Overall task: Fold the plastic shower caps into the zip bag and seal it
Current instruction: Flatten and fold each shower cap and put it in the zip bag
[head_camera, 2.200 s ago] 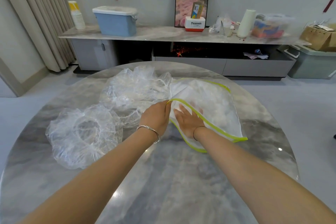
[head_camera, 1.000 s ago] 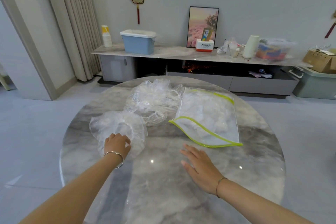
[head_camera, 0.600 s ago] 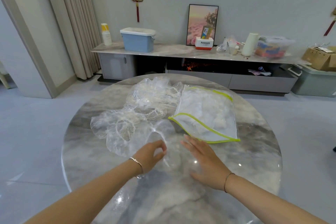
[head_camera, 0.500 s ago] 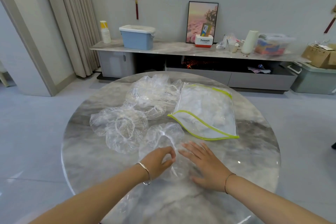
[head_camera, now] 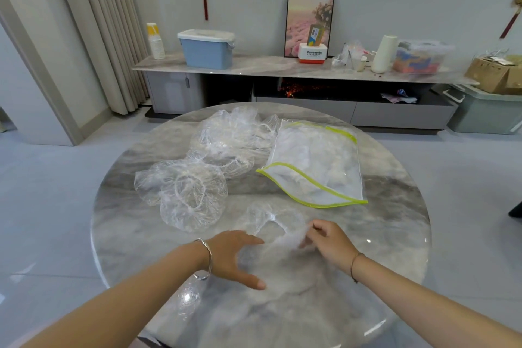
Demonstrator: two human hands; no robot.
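One clear shower cap [head_camera: 271, 232] lies flat on the round marble table [head_camera: 395, 234] close to me. My left hand [head_camera: 237, 257] rests spread on its left edge, thumb and fingers apart. My right hand [head_camera: 327, 240] pinches the cap's right edge with curled fingers. Another cap [head_camera: 186, 195] lies to the left, and a loose pile of caps [head_camera: 234, 141] sits behind it. The zip bag [head_camera: 316, 161], clear with a green-yellow rim, lies at the right with its mouth open toward me and white folded caps inside.
Behind the table runs a low grey cabinet [head_camera: 282, 68] carrying a blue lidded box [head_camera: 206, 48], a framed picture [head_camera: 310, 22], a white roll [head_camera: 382, 54] and clutter. Curtains [head_camera: 104, 31] hang at the left. A grey bin [head_camera: 485, 110] stands at the right.
I took my hands off the zip bag and pulled one cap from the left toward me. Since half a second ago my left hand has spread flat and my right hand has closed on the cap's edge.
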